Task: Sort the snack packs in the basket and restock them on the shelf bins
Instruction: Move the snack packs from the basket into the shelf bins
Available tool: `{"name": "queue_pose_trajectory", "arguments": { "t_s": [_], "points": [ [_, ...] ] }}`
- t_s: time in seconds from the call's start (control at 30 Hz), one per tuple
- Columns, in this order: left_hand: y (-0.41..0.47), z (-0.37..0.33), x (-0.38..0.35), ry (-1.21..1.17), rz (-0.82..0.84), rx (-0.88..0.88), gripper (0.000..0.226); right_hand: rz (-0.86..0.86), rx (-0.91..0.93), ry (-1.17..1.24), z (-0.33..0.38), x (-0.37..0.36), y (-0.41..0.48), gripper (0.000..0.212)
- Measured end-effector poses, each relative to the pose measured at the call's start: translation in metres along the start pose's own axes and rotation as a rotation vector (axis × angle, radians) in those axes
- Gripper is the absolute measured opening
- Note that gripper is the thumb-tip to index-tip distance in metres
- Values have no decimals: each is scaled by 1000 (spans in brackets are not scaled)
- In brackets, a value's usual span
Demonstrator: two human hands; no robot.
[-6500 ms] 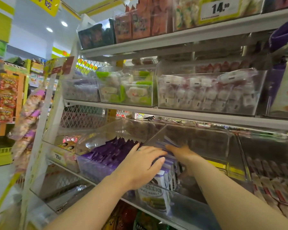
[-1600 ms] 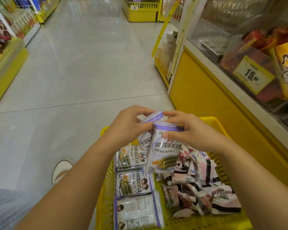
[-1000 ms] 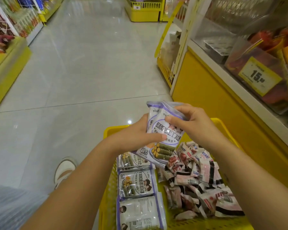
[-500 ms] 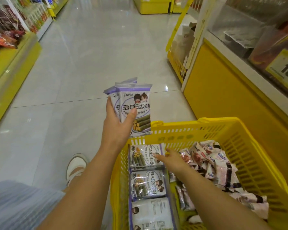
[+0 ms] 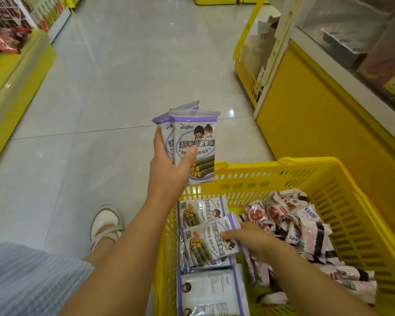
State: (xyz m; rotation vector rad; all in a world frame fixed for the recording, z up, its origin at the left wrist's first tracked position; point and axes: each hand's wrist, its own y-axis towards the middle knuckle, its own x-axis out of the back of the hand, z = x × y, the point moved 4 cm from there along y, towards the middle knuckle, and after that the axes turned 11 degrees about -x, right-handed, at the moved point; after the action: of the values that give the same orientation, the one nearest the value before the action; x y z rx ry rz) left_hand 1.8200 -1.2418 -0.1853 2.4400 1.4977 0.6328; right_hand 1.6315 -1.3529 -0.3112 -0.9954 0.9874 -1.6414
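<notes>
The left hand (image 5: pixel 171 172) grips two purple seaweed-roll packs (image 5: pixel 195 144) upright, thumb across the front one and fingers curled behind. It holds them in the air above the far left corner of the yellow basket (image 5: pixel 306 161). The right hand (image 5: pixel 254 244) reaches down inside the basket and pinches the right edge of a tilted seaweed-roll pack (image 5: pixel 205 244). That pack is raised over the row of like packs (image 5: pixel 201 212) lying flat along the basket's left wall. A loose heap of pink-and-white packs (image 5: pixel 306 226) fills the right half, coming close to the right wall but staying below its rim. The basket's right side stands close beside the yellow shelf base (image 5: pixel 306 106). To the left and ahead, the tiled floor (image 5: pixel 123 76) lies open as far as a low yellow display (image 5: pixel 16 71), well apart on the left. A white shoe (image 5: pixel 106 224) stands near the basket's left wall.
</notes>
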Motion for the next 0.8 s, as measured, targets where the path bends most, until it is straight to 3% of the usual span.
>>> {"name": "queue_pose_trajectory", "arguments": {
  "t_s": [0.1, 0.17, 0.23, 0.27, 0.33, 0.43, 0.63, 0.8],
  "points": [
    [-2, -1, -6, -4, 17, 6, 62, 0, -42, 53, -15, -20, 1, 83],
    [-4, -1, -9, -3, 33, 9, 64, -30, 8, 31, -14, -29, 1, 70],
    [-5, 0, -11, -2, 47, 15, 67, -80, 87, 12, -8, -32, -1, 27],
    [-6, 0, -12, 0, 53, 20, 69, -101, 119, 1, -5, -33, -3, 16],
    [-7, 0, -13, 0, 60, 26, 72, -150, 167, -34, 1, -36, -8, 8],
    [-7, -2, -13, -6, 60, 33, 71, -237, 247, -61, 6, -39, -20, 10],
    [-8, -11, -8, -23, 43, 29, 70, -124, 287, 76, 16, -53, -35, 58],
    [-6, -24, 1, -33, 20, 3, 73, -126, 369, -3, 32, -33, -66, 26]
  ]
}}
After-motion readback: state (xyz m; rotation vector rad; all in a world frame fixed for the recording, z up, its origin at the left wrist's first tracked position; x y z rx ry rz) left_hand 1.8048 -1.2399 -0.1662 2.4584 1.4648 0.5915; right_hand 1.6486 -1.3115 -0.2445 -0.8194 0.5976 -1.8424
